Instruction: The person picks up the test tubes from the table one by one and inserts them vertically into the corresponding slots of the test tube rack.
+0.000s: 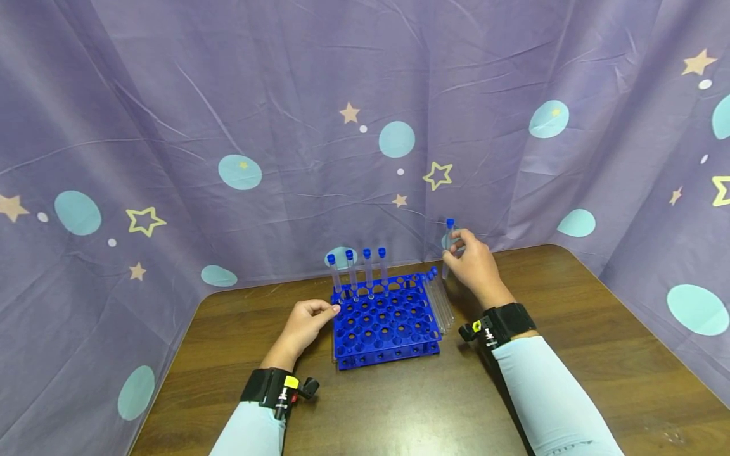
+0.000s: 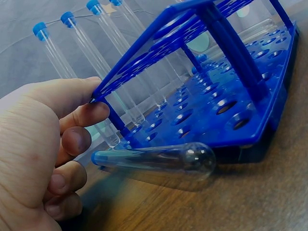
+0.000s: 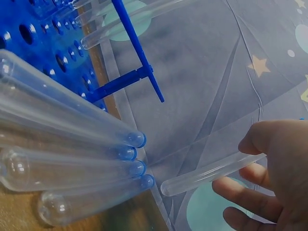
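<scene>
A blue test tube rack (image 1: pixel 384 326) stands on the table, with several blue-capped clear test tubes (image 1: pixel 368 269) upright in its back row. My left hand (image 1: pixel 302 326) pinches the rack's left edge, thumb above the top plate and index finger below it in the left wrist view. Right of the rack, my right hand (image 1: pixel 474 263) holds another blue-capped test tube (image 3: pixel 207 175) between thumb and fingers, raised off the table. In the right wrist view its rounded lower end points toward the rack, apart from it.
Several capped tubes (image 3: pixel 72 199) lie side by side along the rack's right side. A single tube (image 2: pixel 159 161) lies by its left side. Behind the wooden table (image 1: pixel 376 405) hangs a purple curtain (image 1: pixel 308 82) with stars and spots.
</scene>
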The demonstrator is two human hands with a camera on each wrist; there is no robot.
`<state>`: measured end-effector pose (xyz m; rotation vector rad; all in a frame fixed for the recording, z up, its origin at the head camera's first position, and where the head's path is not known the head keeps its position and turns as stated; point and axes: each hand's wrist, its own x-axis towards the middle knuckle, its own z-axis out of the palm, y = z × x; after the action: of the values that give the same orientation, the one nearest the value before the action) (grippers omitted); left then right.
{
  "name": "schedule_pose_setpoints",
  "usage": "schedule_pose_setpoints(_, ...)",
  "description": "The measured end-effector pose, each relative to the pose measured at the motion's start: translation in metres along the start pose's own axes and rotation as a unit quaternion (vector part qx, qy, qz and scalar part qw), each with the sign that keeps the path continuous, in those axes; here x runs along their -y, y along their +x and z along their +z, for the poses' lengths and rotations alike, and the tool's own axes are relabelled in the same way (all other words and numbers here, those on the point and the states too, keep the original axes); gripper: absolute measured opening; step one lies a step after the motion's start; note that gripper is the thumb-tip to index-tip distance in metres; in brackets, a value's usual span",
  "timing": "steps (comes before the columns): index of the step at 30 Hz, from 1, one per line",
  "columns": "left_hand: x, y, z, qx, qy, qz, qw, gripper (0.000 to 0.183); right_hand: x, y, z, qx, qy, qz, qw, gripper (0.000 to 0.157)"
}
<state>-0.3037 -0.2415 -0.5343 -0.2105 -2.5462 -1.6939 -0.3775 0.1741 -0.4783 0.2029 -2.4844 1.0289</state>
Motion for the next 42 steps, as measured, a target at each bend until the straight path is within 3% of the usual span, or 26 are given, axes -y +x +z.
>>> schedule_pose_setpoints(11,0.002,0.001,0.000,-0.002,0.001,-0.006,1.0000,0.022,0.002,-0.002,0.001,-0.020,0.016,-0.021,0.999,0.037)
schedule_pose_setpoints(28,0.002,0.001,-0.001,-0.001,-0.002,-0.002,1.0000,0.021,0.007,0.000,-0.002,-0.011,0.025,-0.027,0.999,0.036)
schedule_pose_setpoints(42,0.001,0.001,-0.001,0.001,0.006,-0.001,1.0000,0.021,0.036,-0.001,-0.008,-0.002,0.098,-0.020,0.995,0.040)
